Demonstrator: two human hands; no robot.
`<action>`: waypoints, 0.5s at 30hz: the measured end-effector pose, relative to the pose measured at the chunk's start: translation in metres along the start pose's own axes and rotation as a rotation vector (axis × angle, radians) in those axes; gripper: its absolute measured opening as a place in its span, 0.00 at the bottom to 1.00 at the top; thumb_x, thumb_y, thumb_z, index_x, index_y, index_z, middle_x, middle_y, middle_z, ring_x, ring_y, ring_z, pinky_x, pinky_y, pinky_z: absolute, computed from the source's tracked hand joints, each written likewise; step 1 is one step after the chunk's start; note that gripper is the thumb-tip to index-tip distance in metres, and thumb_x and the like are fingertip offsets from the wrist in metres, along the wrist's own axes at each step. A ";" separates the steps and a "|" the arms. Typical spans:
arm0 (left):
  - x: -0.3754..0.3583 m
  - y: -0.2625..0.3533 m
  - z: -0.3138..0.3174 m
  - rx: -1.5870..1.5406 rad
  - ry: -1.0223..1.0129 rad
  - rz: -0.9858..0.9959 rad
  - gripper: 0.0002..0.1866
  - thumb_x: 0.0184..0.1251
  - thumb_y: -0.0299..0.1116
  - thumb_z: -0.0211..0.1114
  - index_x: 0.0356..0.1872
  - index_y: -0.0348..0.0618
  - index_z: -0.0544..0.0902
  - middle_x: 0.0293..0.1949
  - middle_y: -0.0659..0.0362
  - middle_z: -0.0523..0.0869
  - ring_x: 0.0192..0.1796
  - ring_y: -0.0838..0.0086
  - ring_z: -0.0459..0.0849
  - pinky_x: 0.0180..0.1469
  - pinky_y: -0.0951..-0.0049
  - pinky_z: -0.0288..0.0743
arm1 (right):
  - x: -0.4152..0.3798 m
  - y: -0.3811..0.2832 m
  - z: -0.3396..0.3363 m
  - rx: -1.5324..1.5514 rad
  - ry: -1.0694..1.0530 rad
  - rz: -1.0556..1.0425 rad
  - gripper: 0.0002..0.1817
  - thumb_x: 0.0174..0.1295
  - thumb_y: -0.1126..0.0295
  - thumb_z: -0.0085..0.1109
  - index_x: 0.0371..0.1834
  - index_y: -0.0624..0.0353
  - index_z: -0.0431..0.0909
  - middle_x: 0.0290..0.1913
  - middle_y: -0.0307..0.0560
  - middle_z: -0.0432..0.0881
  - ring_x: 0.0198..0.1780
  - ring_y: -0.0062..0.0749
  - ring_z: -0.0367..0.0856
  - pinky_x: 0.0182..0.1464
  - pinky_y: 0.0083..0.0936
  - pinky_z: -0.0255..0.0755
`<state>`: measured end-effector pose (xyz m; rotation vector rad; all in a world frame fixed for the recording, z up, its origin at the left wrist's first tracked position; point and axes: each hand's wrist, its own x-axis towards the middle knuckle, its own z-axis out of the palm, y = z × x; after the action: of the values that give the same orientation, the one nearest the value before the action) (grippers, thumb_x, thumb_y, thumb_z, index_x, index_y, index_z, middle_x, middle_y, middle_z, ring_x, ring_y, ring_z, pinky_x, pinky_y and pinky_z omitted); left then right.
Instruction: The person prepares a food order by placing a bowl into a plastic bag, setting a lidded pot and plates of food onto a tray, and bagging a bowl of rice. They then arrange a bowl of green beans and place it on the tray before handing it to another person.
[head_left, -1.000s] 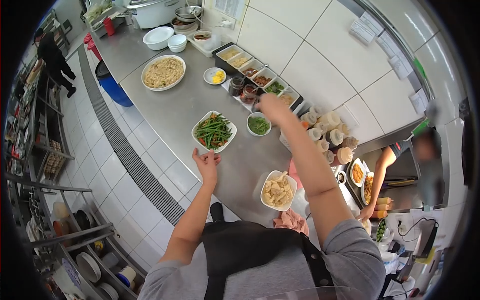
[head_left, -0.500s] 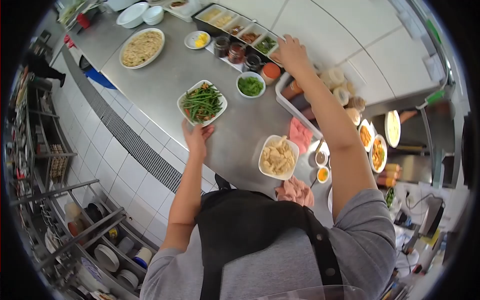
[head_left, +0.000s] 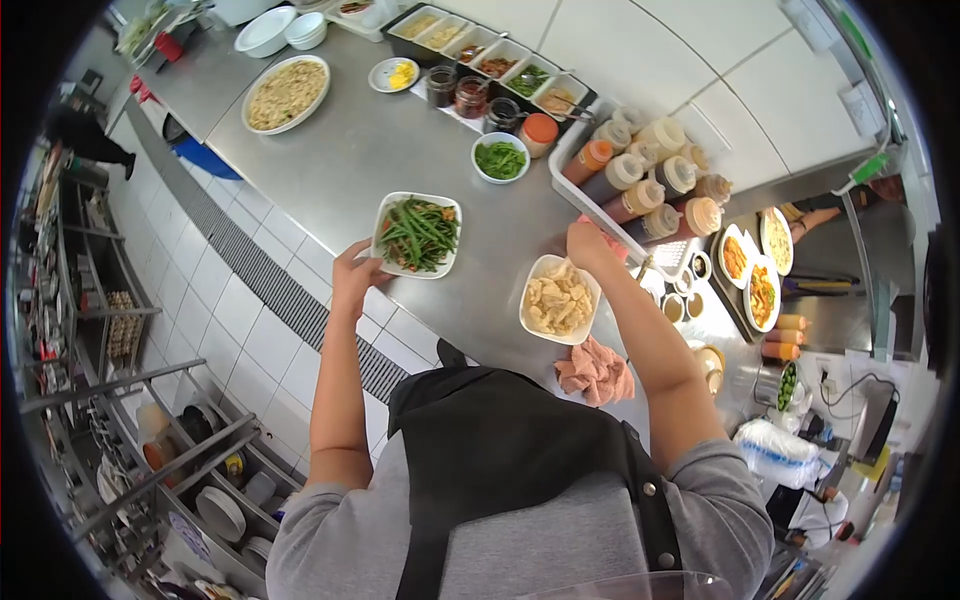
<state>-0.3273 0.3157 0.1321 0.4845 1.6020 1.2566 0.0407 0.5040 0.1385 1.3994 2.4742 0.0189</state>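
Observation:
My left hand (head_left: pixel 357 277) is at the near-left corner of a white square bowl of green beans (head_left: pixel 418 236), with thumb and fingers on its rim. My right hand (head_left: pixel 592 245) is closed on a pink cloth (head_left: pixel 611 238) beside the sauce bin; its fingertips are partly hidden. Just below that hand stands a second white square bowl (head_left: pixel 526 325), filled with pale, fried-looking pieces (head_left: pixel 558 300). A small round bowl of chopped greens (head_left: pixel 500 158) sits farther up the steel counter.
A grey bin (head_left: pixel 566 192) of squeeze bottles (head_left: pixel 640 200) stands against the tiled wall. Beside it are jars (head_left: pixel 472 97) and a topping rack (head_left: pixel 497 67). A large oval dish (head_left: pixel 286 95) lies at far left. Another pink cloth (head_left: pixel 596 372) rests near my apron. Filled plates (head_left: pixel 762 293) stand at right.
My right hand has come down from the topping rack to the pink cloth. The green bean bowl has shifted right and nearer to me, while my left hand has moved round to its left corner.

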 end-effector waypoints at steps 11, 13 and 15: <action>0.055 0.045 0.016 0.442 -0.500 0.024 0.26 0.56 0.19 0.56 0.59 0.42 0.82 0.34 0.54 0.87 0.32 0.73 0.86 0.34 0.74 0.85 | 0.077 -0.103 -0.035 1.193 0.127 -0.161 0.15 0.58 0.71 0.66 0.47 0.67 0.83 0.41 0.53 0.87 0.43 0.35 0.85 0.47 0.30 0.77; 0.064 0.046 0.017 0.493 -0.548 0.048 0.24 0.57 0.20 0.58 0.56 0.43 0.84 0.32 0.57 0.87 0.30 0.75 0.85 0.31 0.76 0.83 | 0.082 -0.115 -0.040 1.288 0.066 -0.238 0.14 0.59 0.70 0.66 0.46 0.67 0.83 0.38 0.52 0.87 0.42 0.33 0.85 0.47 0.29 0.76; 0.067 0.048 0.019 0.499 -0.541 0.059 0.23 0.57 0.20 0.59 0.55 0.43 0.85 0.32 0.57 0.87 0.29 0.76 0.84 0.30 0.77 0.83 | 0.084 -0.124 -0.048 1.528 -0.128 -0.248 0.13 0.58 0.67 0.68 0.42 0.65 0.85 0.37 0.52 0.87 0.39 0.34 0.84 0.45 0.30 0.76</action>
<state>-0.3509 0.3961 0.1450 1.0892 1.4188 0.6656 -0.1162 0.5154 0.1444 1.2591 2.3641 -2.2547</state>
